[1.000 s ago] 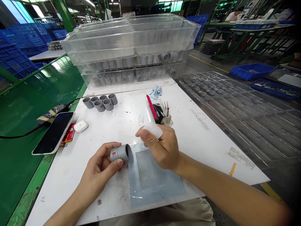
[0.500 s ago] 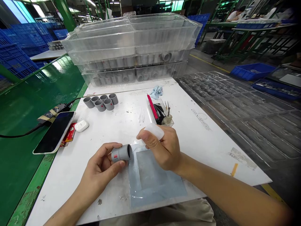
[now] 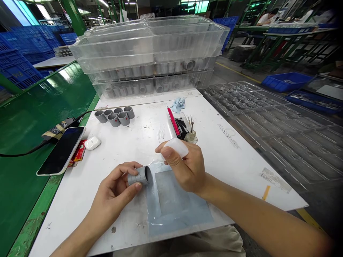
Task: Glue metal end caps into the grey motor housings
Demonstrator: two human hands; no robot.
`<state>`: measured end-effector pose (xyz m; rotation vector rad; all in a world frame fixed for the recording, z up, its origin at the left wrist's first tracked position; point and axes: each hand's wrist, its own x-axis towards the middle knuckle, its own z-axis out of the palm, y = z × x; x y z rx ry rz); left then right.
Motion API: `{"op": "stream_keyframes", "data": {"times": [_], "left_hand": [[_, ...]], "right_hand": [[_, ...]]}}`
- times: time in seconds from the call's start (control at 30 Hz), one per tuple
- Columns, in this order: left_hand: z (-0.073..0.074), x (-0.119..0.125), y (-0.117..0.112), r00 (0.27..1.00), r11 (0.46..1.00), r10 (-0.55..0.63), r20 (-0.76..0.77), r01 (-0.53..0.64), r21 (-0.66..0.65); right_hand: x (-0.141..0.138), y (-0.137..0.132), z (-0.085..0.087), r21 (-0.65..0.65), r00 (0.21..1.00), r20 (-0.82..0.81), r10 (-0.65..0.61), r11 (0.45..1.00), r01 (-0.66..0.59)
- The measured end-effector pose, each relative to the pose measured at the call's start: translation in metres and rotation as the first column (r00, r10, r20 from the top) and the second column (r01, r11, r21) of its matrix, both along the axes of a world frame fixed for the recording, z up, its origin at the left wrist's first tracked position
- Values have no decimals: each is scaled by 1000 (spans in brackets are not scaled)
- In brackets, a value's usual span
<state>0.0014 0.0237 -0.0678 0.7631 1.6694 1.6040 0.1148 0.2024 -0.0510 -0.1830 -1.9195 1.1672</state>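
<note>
Our left grip [image 3: 114,191] is closed around a grey plastic pipe fitting [image 3: 139,176], which sits tilted with its open mouth facing right, just over the left edge of the blue film sheet [image 3: 177,203]. Our right grip [image 3: 184,167] pinches a translucent white pad [image 3: 175,147] above the sheet's upper edge, near the fitting but not touching it.

Well left of the sheet, our black smartphone [image 3: 61,151] lies at the edge of the white bench [image 3: 66,210], with a red packet [image 3: 77,155] partly under it and a white earbud case [image 3: 92,143] just beside it. Up and left of the sheet, six grey pipe fittings [image 3: 114,120] stand close together on their ends. Beyond the sheet, we have a crumpled pale blue cloth [image 3: 178,105] behind a small clear tray [image 3: 184,128], which holds a pink-handled tool [image 3: 173,121] and a small glass bottle [image 3: 190,136]. Farther beyond the sheet, stacked clear plastic trays [image 3: 150,46] hold rows of grey fittings. Right of the sheet and past the bench lie clear moulded trays [image 3: 276,132], with blue plastic crates [image 3: 286,81] farther off.
</note>
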Motion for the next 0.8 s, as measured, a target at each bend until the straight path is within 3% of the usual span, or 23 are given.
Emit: {"op": "stream_keyframes", "data": {"times": [0.2, 0.8], "left_hand": [[-2, -3, -2, 999, 999, -36, -1, 36, -7], [-1, 0, -1, 1000, 1000, 1, 11, -1, 4]], "right_hand": [[-1, 1, -2, 9, 1000, -11, 14, 1000, -14], [0, 0, -1, 6, 1000, 14, -9, 1000, 9]]}}
